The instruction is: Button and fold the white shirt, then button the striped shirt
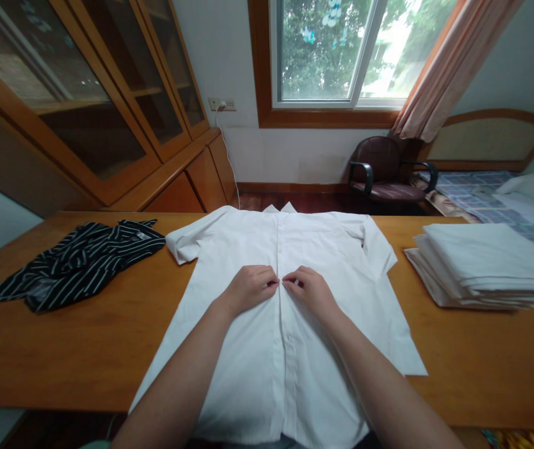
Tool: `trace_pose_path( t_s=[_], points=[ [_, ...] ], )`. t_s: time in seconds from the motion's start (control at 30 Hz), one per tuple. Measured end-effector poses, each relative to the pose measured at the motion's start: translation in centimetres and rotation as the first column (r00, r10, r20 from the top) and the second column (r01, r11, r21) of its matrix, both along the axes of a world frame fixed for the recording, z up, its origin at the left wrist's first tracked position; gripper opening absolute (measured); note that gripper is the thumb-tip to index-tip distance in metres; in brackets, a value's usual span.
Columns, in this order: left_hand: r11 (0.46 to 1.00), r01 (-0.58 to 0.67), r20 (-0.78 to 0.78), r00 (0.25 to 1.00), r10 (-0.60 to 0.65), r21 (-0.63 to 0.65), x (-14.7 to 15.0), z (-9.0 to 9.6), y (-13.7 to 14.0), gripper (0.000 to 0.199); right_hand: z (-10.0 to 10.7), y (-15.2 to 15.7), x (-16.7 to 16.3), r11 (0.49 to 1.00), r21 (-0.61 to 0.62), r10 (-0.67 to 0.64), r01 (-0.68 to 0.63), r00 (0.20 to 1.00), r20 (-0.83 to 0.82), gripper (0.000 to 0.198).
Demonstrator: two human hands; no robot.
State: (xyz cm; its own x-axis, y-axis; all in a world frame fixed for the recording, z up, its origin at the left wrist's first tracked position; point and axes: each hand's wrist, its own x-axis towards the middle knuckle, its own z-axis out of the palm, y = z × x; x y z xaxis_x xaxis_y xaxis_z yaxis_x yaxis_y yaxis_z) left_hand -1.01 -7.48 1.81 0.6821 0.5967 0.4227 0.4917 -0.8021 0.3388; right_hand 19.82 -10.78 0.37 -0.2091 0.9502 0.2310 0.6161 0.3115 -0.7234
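Observation:
A white button-up shirt (243, 240) lies spread front side up on the wooden table, its collar at the far edge and its hem hanging toward me. My left hand (252, 288) pinches the front placket near the middle of the shirt. Just to its right, my right hand (310, 288) pinches the other side of the same placket, fingertips almost touching those of the left. Above the hands the two fronts meet; below them the placket edges are parted, with buttons showing. Whatever button lies between the fingertips is hidden.
A black striped garment (84, 259) lies crumpled at the left of the table (84, 355). Folded white cloths (486, 265) are stacked at the right. Beyond stand a glass-door cabinet (121, 93), an office chair (383, 168) and a bed (486, 193).

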Motion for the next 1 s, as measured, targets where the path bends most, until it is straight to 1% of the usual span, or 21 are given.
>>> trace_pose_path(
  t_s=[0.23,0.43,0.6,0.8,0.9,1.0],
  points=[
    [0.993,-0.043,0.049,0.998,0.049,-0.106,0.2,-0.5,0.1,0.007,-0.3,0.3,-0.3,0.998,-0.06,0.007,-0.008,1.0,-0.004,0.011],
    [0.975,-0.073,0.058,0.995,0.087,-0.208,0.2,-0.3,0.1,0.008,0.0,0.2,-0.5,0.998,-0.068,-0.002,0.004,1.0,0.03,0.01],
    [0.958,-0.05,0.071,0.995,0.073,-0.282,0.1,-0.3,0.2,0.008,-0.1,0.2,-0.7,0.999,-0.05,-0.003,0.007,0.998,0.067,0.01],
    [0.916,-0.015,0.151,0.985,0.083,-0.401,0.0,-0.6,0.4,0.011,-0.5,0.2,-1.0,1.0,0.009,-0.028,0.027,0.991,0.133,0.008],
    [0.904,-0.01,0.162,0.983,0.087,-0.428,0.0,-0.4,0.3,0.012,-0.5,0.1,-1.2,0.998,0.033,-0.052,0.046,0.978,0.2,0.007],
    [0.897,-0.016,0.157,0.983,0.095,-0.443,0.1,-0.1,0.2,0.013,-0.5,0.0,-1.3,0.998,0.043,-0.048,0.038,0.967,0.251,0.011]
  ],
)
